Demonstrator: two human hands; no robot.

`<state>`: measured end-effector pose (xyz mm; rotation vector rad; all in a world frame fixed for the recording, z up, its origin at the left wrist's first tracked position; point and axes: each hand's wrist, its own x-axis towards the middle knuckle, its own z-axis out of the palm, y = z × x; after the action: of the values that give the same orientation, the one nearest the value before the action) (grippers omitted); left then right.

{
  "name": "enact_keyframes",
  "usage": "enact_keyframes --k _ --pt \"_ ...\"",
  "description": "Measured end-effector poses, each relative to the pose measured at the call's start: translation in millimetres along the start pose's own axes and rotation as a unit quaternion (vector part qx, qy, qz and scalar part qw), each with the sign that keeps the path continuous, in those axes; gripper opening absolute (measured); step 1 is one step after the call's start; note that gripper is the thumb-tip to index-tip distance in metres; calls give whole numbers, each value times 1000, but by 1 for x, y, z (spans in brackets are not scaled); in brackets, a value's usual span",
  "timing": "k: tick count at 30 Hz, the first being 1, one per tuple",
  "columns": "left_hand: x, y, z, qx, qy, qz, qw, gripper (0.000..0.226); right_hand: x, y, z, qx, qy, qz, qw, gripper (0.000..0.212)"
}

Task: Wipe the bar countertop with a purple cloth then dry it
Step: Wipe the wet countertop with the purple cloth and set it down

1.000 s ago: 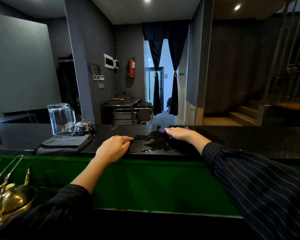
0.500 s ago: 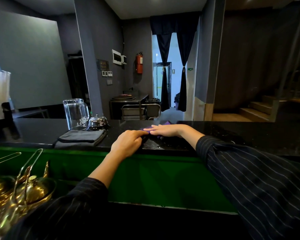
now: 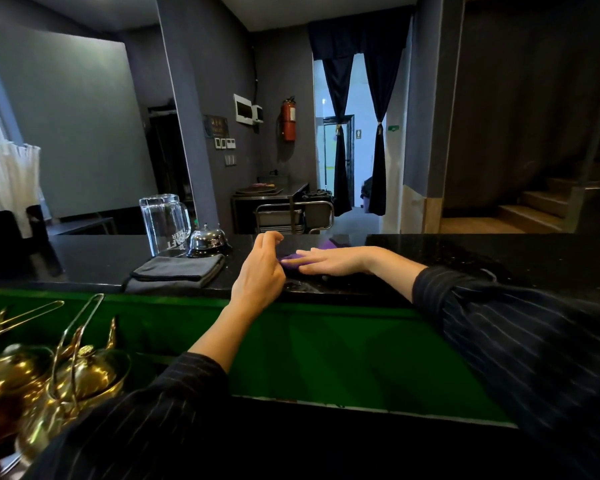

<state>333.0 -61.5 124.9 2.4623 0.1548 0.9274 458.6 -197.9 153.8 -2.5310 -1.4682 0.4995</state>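
Note:
The black bar countertop [image 3: 499, 258] runs across the middle of the view. A purple cloth [image 3: 321, 244] lies on it, mostly covered by my right hand [image 3: 333, 260], which presses flat on it with fingers stretched out to the left. My left hand [image 3: 261, 271] hovers just left of the cloth, lifted off the counter, fingers loosely curled and apart, holding nothing. A wet patch [image 3: 300, 285] glistens on the counter near its front edge, below both hands. A folded grey cloth [image 3: 177, 271] lies to the left.
An upturned glass beer mug [image 3: 163, 225] and a chrome service bell [image 3: 208, 241] stand behind the grey cloth. Brass teapots [image 3: 45, 379] with tall handles sit at the lower left. A green panel [image 3: 326, 355] drops below the counter edge.
My right hand slid the purple cloth leftward along the counter. My left hand lifted off the counter's front edge and opened beside the cloth. The view shifted to the left.

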Motion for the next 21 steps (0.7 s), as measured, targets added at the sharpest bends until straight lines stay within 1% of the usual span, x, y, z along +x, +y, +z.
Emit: enact_keyframes --k 1,3,6,8,10,11,13,16,18,21 --pt "0 -1 0 1 -2 0 1000 47 -7 6 0 9 0 -13 1000 47" --pt "2 -3 -1 -1 -16 1 1000 49 -20 22 -3 26 7 -9 1000 46" --pt "4 -3 1 2 -33 6 999 51 -20 33 -6 19 39 51 998 46" --pt "4 -2 2 8 -39 2 999 52 -10 22 -3 -8 59 105 993 49" --pt "5 -1 3 17 -46 2 999 52 -2 1 4 -50 82 135 986 51" --pt "5 -1 3 20 -46 7 999 51 0 -9 8 -67 86 136 985 51" --pt "5 -3 1 37 -45 18 998 49 -2 -24 16 -81 79 111 987 51" --pt "3 -1 -2 51 -56 37 996 45 -29 -31 19 -70 63 77 993 49" --pt "-3 1 -3 59 -75 59 994 45 -54 -20 16 -47 74 91 992 49" --pt "-15 12 4 112 -98 71 986 44 -80 14 9 -23 101 154 983 49"
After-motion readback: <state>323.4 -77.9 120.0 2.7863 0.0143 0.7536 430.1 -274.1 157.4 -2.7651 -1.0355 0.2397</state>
